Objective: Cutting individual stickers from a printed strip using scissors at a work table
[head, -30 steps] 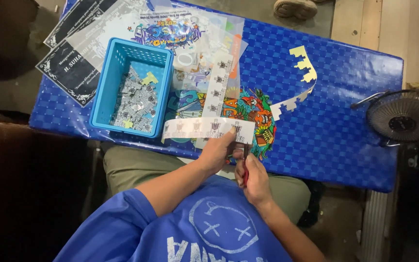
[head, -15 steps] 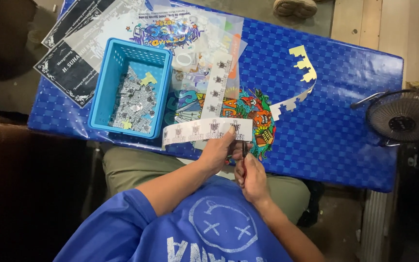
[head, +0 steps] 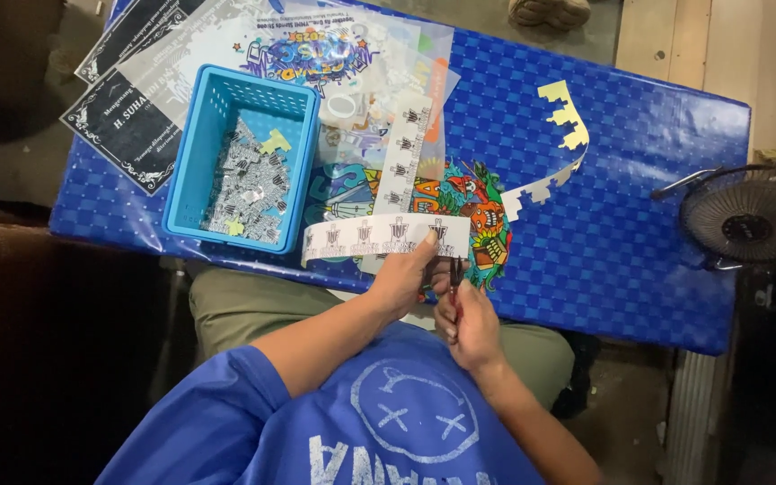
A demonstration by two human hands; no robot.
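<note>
Head view: your left hand (head: 403, 280) pinches white sticker strip (head: 384, 235) at its right end, thumb on top, strip held over near table edge (head: 586, 310). Right hand (head: 465, 323) closed round scissors (head: 454, 274); blades mostly hidden between hands, opening unclear. Blue basket (head: 192, 171) just left of strip. Open tabletop to right; fan (head: 747, 220) beyond right edge.
</note>
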